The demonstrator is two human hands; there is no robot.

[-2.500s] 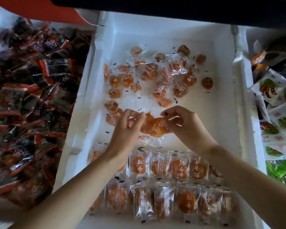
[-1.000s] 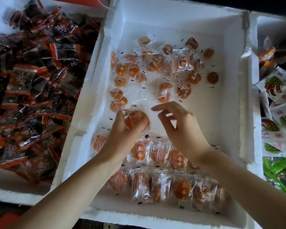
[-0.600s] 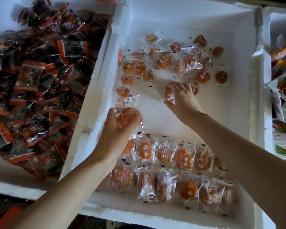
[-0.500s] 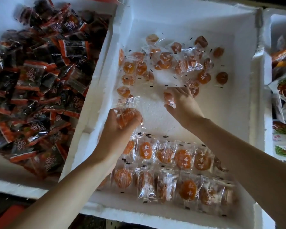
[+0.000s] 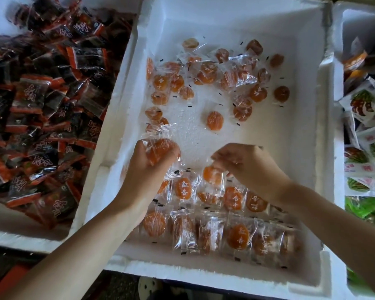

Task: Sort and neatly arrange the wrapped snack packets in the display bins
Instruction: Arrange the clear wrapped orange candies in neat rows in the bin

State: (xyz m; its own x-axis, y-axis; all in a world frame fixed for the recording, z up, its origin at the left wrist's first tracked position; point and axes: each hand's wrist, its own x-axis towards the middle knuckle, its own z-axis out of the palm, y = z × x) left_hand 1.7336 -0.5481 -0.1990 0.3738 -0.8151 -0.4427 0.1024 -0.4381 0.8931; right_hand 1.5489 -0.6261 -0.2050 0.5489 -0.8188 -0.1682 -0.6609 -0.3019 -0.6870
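A white foam bin (image 5: 307, 118) holds clear packets of orange dried apricot. Two tidy rows of packets (image 5: 212, 224) lie along its near side, and loose packets (image 5: 223, 76) are scattered at the far end. One single packet (image 5: 214, 120) lies apart in the middle. My left hand (image 5: 147, 169) grips a small stack of apricot packets (image 5: 160, 146) above the left end of the rows. My right hand (image 5: 251, 167) pinches one apricot packet (image 5: 212, 174) by its top edge, just above the upper row.
A foam bin (image 5: 117, 87) on the left is piled with dark red-and-black packets (image 5: 41, 100). On the right, another bin (image 5: 338, 40) holds white and green packets (image 5: 368, 135). The bare bin floor (image 5: 268, 135) lies between the rows and the loose pile.
My right hand has come back from the loose pile with one packet and now holds it over the upper row. My left hand keeps its stack in about the same place.
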